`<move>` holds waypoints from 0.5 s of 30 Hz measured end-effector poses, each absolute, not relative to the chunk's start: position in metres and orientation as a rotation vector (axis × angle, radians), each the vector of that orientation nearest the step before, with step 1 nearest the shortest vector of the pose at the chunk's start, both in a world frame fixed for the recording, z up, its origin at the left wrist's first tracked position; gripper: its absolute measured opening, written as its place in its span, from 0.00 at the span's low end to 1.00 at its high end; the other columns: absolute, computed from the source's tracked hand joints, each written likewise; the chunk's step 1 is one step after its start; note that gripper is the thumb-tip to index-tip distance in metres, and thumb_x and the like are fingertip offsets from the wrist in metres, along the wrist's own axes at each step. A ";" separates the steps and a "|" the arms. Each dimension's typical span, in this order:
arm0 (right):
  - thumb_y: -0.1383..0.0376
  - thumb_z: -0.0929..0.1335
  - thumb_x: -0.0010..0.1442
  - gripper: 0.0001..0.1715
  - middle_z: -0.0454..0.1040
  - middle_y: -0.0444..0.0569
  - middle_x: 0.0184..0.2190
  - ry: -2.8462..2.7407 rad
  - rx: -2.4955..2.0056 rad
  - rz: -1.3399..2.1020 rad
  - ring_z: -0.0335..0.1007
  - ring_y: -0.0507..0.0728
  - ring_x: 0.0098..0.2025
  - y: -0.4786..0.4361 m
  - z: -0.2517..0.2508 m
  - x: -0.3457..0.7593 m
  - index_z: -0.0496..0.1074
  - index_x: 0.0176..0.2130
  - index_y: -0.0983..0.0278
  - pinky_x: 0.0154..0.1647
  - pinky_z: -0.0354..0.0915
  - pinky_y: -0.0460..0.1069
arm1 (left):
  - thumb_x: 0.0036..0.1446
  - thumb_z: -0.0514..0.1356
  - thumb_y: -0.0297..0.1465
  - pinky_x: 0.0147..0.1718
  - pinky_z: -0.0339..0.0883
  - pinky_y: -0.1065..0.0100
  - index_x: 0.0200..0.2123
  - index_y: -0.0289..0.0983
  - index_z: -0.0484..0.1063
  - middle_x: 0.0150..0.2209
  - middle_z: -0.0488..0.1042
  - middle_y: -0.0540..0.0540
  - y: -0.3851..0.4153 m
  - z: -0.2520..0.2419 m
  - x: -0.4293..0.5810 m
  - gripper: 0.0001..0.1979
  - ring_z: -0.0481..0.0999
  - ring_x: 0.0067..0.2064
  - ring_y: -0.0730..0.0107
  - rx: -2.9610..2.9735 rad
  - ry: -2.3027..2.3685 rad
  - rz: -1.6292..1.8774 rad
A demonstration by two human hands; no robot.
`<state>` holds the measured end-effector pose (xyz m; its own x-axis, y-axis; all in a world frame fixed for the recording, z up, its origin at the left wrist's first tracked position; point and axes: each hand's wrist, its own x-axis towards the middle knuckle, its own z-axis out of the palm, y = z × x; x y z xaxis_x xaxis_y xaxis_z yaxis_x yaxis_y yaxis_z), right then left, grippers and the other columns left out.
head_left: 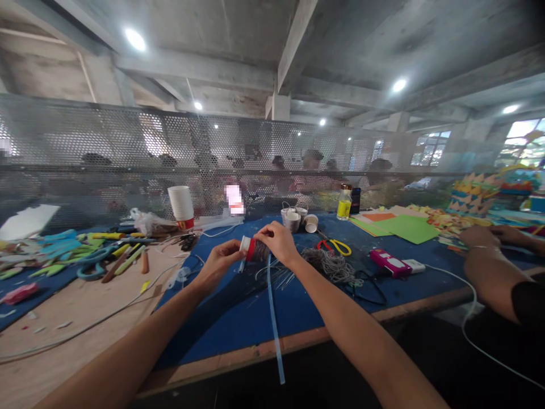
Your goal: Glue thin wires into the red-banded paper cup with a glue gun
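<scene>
My left hand (219,262) and my right hand (277,241) both grip a small paper cup (251,248) with a red band, held on its side above the blue table cover (255,318). A long pale blue strip (275,324) hangs from the cup down past the table's front edge. The left fingers pinch the cup's white rim end. Over the other end my right fingers are curled.
A tangle of grey cord (334,266), yellow-handled scissors (338,246), a pink box (389,263), small paper cups (298,218), a yellow bottle (344,203) and green paper (404,227) lie beyond. Another person's arms (489,267) rest at right. Tools and foam scraps (85,253) cover the left side. A perforated screen (255,159) stands behind.
</scene>
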<state>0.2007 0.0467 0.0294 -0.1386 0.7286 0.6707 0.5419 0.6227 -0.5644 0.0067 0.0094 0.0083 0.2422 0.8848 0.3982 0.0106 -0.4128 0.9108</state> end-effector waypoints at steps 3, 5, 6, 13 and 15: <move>0.58 0.73 0.56 0.09 0.71 0.44 0.32 -1.809 -1.028 0.232 0.67 0.51 0.34 0.047 0.030 0.201 0.78 0.31 0.61 0.36 0.60 0.45 | 0.51 0.66 0.36 0.39 0.63 0.67 0.33 0.37 0.78 0.32 0.78 0.48 0.009 0.009 0.007 0.09 0.73 0.35 0.66 1.668 0.841 1.287; 0.58 0.73 0.56 0.09 0.71 0.44 0.32 -1.806 -1.033 0.251 0.67 0.51 0.33 0.047 0.030 0.201 0.78 0.31 0.61 0.36 0.61 0.45 | 0.52 0.65 0.36 0.39 0.63 0.67 0.34 0.37 0.78 0.32 0.78 0.48 0.009 0.009 0.007 0.09 0.73 0.34 0.66 1.666 0.828 1.285; 0.58 0.73 0.56 0.09 0.71 0.44 0.31 -1.805 -1.034 0.264 0.67 0.51 0.33 0.047 0.031 0.201 0.78 0.31 0.61 0.36 0.61 0.45 | 0.52 0.65 0.36 0.39 0.62 0.67 0.34 0.37 0.78 0.32 0.78 0.48 0.009 0.009 0.007 0.09 0.73 0.34 0.67 1.664 0.824 1.282; 0.59 0.74 0.54 0.09 0.72 0.44 0.30 -1.791 -1.023 0.375 0.69 0.51 0.33 0.052 0.030 0.203 0.79 0.31 0.62 0.38 0.62 0.46 | 0.53 0.65 0.34 0.39 0.62 0.68 0.34 0.37 0.78 0.32 0.77 0.49 0.009 0.008 0.006 0.07 0.72 0.34 0.68 1.668 0.812 1.262; 0.59 0.74 0.54 0.09 0.73 0.45 0.30 -1.803 -1.012 0.388 0.69 0.51 0.33 0.053 0.031 0.204 0.79 0.31 0.63 0.38 0.62 0.46 | 0.52 0.65 0.34 0.40 0.62 0.68 0.34 0.37 0.78 0.32 0.77 0.49 0.009 0.008 0.007 0.07 0.72 0.35 0.68 1.660 0.803 1.244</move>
<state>0.2045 0.0534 0.0307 -0.1593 0.7804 0.6047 0.4629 0.6000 -0.6524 0.0067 0.0091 0.0083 0.2876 0.8770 0.3850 -0.0109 -0.3989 0.9169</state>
